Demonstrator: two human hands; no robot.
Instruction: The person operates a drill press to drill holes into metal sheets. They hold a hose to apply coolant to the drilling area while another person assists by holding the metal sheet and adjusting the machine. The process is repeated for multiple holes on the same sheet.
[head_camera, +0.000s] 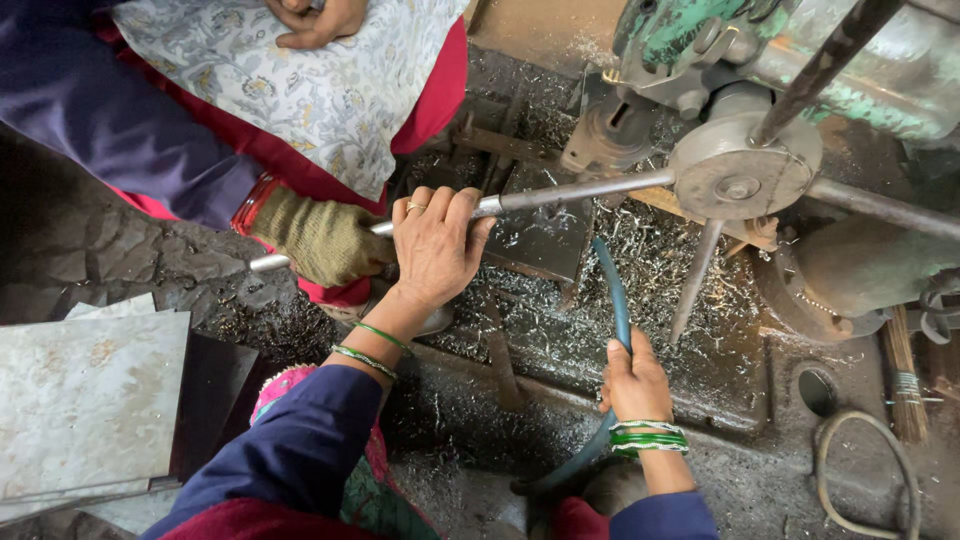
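My left hand (435, 250), with a ring and green bangles at the wrist, is closed around a long steel lever bar (580, 190) that runs out from the round hub (740, 175) of a green machine. A co-worker's hand in an olive knit glove (320, 240) grips the same bar just left of mine, near its free end. Lower down, my right hand (635, 385) is wrapped around a teal rubber hose (615, 290) whose tip points up over the machine bed (650, 260), which is covered with metal shavings.
Other spoke bars (695, 280) stick out from the hub. Grey metal sheets (90, 400) are stacked at the left. A small broom (905, 380) and a wire loop (870, 470) lie at the right. The co-worker's patterned cloth (300, 80) fills the top left.
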